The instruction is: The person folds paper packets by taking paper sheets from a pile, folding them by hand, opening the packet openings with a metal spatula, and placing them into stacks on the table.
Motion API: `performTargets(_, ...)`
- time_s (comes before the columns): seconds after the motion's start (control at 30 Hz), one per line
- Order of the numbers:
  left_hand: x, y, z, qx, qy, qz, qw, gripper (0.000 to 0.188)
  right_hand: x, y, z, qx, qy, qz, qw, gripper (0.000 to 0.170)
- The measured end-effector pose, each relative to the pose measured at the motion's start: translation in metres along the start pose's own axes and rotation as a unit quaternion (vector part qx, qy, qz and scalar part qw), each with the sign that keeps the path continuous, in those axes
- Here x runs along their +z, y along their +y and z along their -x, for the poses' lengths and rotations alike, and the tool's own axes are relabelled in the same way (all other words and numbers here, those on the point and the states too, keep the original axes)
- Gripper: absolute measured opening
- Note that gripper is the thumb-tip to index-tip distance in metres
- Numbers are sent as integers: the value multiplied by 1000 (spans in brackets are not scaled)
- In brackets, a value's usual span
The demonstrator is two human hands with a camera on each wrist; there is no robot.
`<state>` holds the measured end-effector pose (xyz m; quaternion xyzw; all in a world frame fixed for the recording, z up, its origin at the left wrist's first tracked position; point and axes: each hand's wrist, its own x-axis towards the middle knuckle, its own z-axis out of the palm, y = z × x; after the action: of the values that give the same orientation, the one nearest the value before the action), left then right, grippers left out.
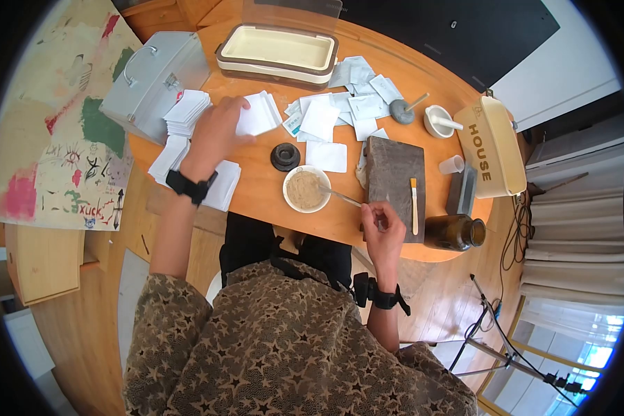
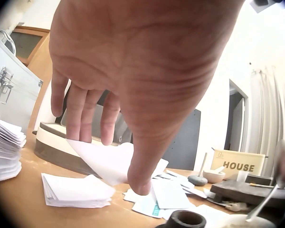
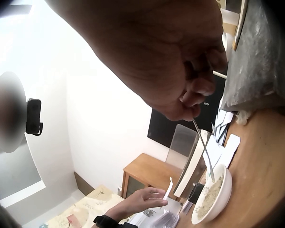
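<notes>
My left hand (image 1: 213, 135) pinches a white paper packet (image 2: 104, 161) between thumb and fingers, above a small stack of white packets (image 2: 76, 192) on the table. In my right hand (image 1: 385, 232) is the handle of a thin metal spoon (image 1: 343, 197). The spoon's far end sits in the beige powder (image 1: 304, 191) that fills a white bowl (image 1: 306, 210) near the table's front edge. Just behind the bowl stands a black round holder (image 1: 285, 157). Flat white and pale blue packets (image 1: 320, 119) lie scattered past it.
Taller packet stacks (image 1: 187, 114) stand beside a silver metal case (image 1: 152, 83) at left. A cream lidded box (image 1: 277, 48) is at the back. To the right are a dark slab (image 1: 392, 173) with a brush (image 1: 414, 208), a brown jar (image 1: 451, 232), a mortar (image 1: 433, 113) and a HOUSE box (image 1: 492, 149).
</notes>
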<state>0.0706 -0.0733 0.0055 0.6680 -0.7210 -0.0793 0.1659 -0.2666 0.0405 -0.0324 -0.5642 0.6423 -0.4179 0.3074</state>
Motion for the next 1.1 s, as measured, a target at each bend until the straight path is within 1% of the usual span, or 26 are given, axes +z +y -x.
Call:
performTargets(0.03, 1, 4, 9, 14, 17, 17, 1000, 57, -1, -2, 0, -4, 6, -3, 1000, 15)
performTargets(0.07, 1, 9, 18, 7, 7, 30, 1000, 61, -2, -3, 0, -3, 4, -3, 1000, 15)
performTargets(0.17, 5, 24, 46, 23, 16, 62, 998, 62, -8, -8, 0, -6, 6, -6, 1000, 16)
performTargets(0.27, 11, 38, 70, 33, 17, 68, 997, 63, -14, -17, -1, 9, 4, -36, 999, 15)
performTargets(0.3, 14, 44, 78, 38, 17, 71, 997, 63, -16, -17, -1, -2, 11, -38, 999, 15)
performTargets(0.37, 16, 53, 90, 25, 12, 83, 996, 63, -19, -20, 0, -10, 17, -38, 999, 15)
performTargets(0.43, 17, 60, 99, 25, 4, 77, 997, 62, -20, -25, 1, -13, 17, -71, 997, 15)
performTargets(0.57, 22, 65, 106, 34, 17, 78, 996, 64, -20, -34, 1, -15, 9, -62, 998, 15)
performTargets(0.63, 24, 68, 108, 43, 38, 87, 995, 64, -17, -37, 0, -23, -13, -62, 998, 15)
performTargets(0.73, 22, 71, 108, 43, 32, 91, 994, 64, -11, -36, 1, -16, -27, -67, 997, 15)
performTargets(0.97, 23, 71, 107, 41, 31, 95, 994, 66, -9, -33, 0, -9, -23, -42, 999, 14)
performTargets(1.1, 21, 74, 106, 52, 32, 126, 990, 66, -8, -33, 0, -8, -28, -45, 999, 15)
